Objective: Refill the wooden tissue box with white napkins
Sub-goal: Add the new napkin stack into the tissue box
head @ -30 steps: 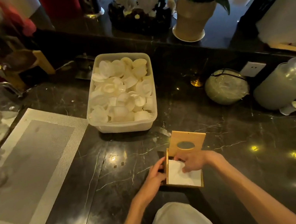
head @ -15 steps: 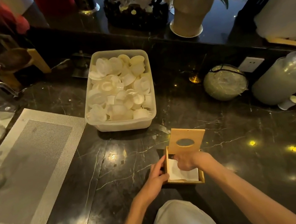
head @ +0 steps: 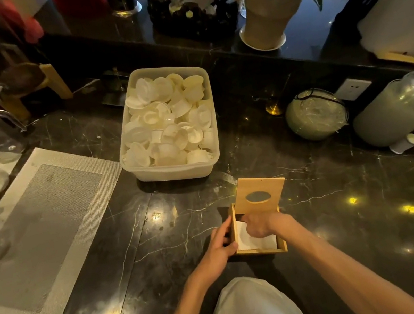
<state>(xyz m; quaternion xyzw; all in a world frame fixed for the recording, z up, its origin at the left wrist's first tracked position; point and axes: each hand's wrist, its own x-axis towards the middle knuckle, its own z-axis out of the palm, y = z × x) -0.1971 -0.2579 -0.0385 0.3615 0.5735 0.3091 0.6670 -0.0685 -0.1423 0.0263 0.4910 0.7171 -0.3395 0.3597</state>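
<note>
A small wooden tissue box (head: pixel 261 250) stands on the dark marble counter, near its front edge. Its hinged lid (head: pixel 260 194), with an oval slot, is tipped open toward the back. White napkins (head: pixel 257 241) lie inside the box. My right hand (head: pixel 259 226) reaches down into the box and presses on the napkins with curled fingers. My left hand (head: pixel 219 250) grips the box's left wall. The fingertips of the right hand are hidden inside the box.
A plastic tub (head: pixel 173 171) of white lids and cups stands just behind the box. A grey woven mat (head: pixel 35 230) lies at the left. A round wrapped jar (head: pixel 315 113), a lying wrapped cylinder (head: pixel 399 110) and a potted plant (head: pixel 272 10) stand at the right and back.
My right hand has pushed deeper into the box, pressing the napkins down. The left hand stays on the box's left wall.
</note>
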